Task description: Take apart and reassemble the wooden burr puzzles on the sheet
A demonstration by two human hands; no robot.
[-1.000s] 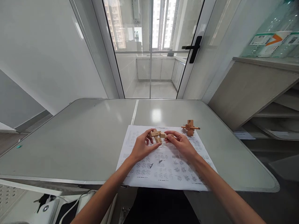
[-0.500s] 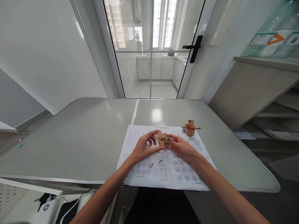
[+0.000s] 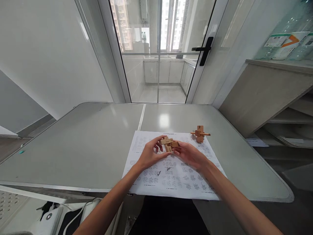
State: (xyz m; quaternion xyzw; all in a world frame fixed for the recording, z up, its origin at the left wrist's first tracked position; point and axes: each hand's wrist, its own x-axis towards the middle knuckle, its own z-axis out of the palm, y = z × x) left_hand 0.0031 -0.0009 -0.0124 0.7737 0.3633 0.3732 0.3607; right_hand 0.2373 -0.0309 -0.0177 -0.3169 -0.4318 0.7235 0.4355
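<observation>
Left hand [image 3: 151,154] slants inward, thumb nearer the body, fingers gripping the joined wooden pieces [image 3: 166,141]; right hand [image 3: 192,154] faces it, fingers pinching a block [image 3: 174,144]. Below the fingers lies a printed sheet [image 3: 171,181].

Held blocks [image 3: 166,141] seemingly above paper [image 3: 174,178]

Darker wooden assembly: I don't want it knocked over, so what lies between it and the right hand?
In the head view, part of the printed sheet lies between the right hand and the darker wooden assembly.
</observation>
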